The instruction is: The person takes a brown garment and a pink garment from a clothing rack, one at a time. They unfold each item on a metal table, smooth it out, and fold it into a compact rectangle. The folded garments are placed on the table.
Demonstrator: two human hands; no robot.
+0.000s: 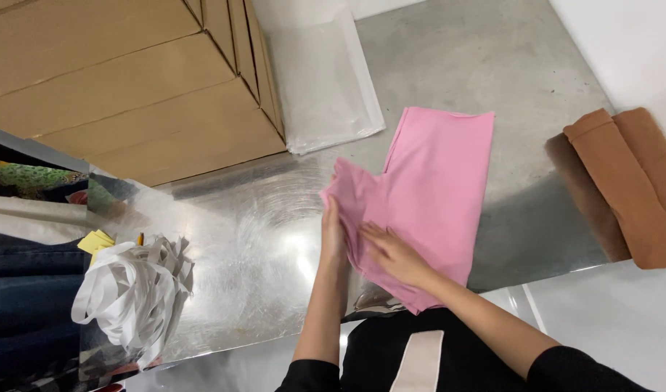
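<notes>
A pink garment (pixel 434 181) lies on a shiny metal table (pixel 253 239), its far part flat and its near left corner folded over. My left hand (pixel 333 236) grips the folded left edge of the pink cloth. Flat on the cloth just to the right of it rests my right hand (pixel 392 254), fingers spread and pressing the fabric down.
Stacked cardboard boxes (pixel 129 87) stand at the far left. A pile of clear plastic bags (pixel 322 80) lies behind the garment. Folded brown cloth (pixel 623 189) lies at the right edge. A bundle of white strips (pixel 133 290) sits near left, with yellow tags (pixel 97 241) beside it.
</notes>
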